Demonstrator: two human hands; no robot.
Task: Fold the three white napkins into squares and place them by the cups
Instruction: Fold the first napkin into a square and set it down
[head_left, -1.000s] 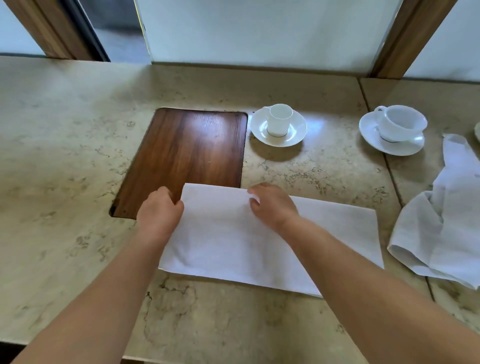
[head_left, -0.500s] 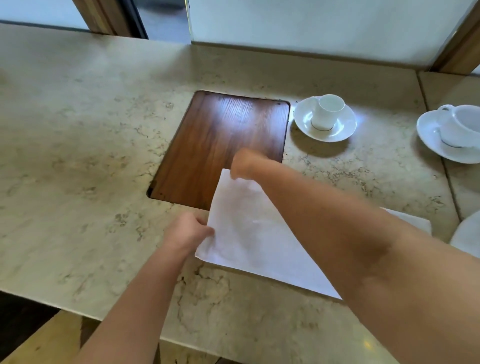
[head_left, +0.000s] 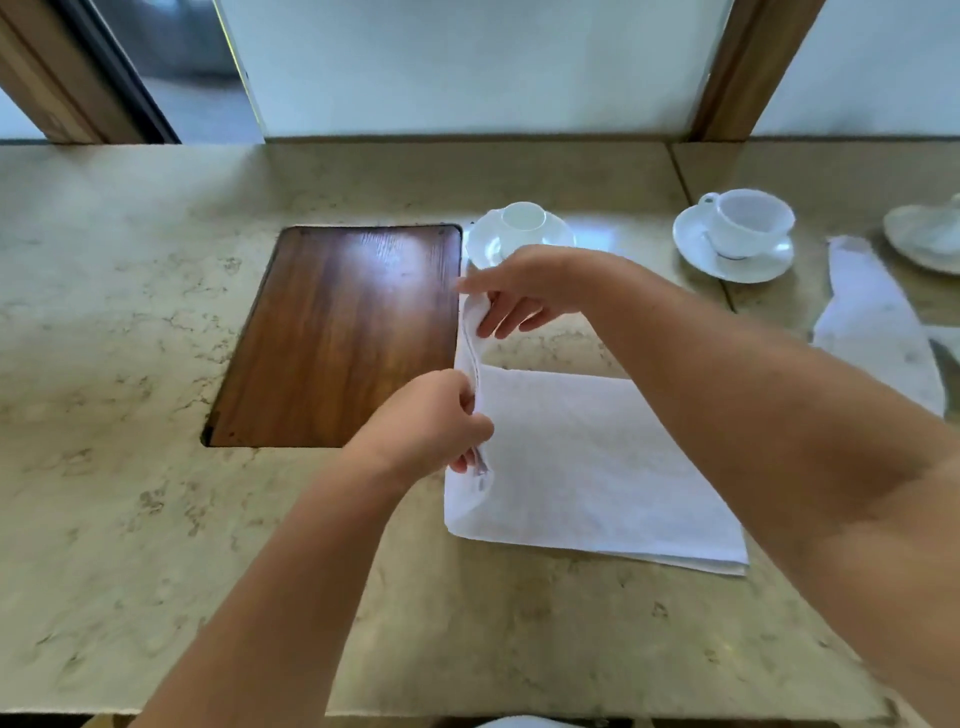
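Head view: white napkin (head_left: 587, 467), folded over, flat on marble counter (head_left: 130, 322) beside inset wooden board (head_left: 343, 332); its left edge raised. Left hand (head_left: 421, 431) pinches that edge at the near end; right hand (head_left: 524, 291) pinches it at the far end, other fingers loose. Small cup on saucer (head_left: 519, 228) behind right hand; larger cup on saucer (head_left: 737, 234) further right; another white napkin (head_left: 872, 322), crumpled, at right.

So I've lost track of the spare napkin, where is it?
In the head view, the spare napkin lies crumpled at the far right of the counter, just right of the right-hand cup.
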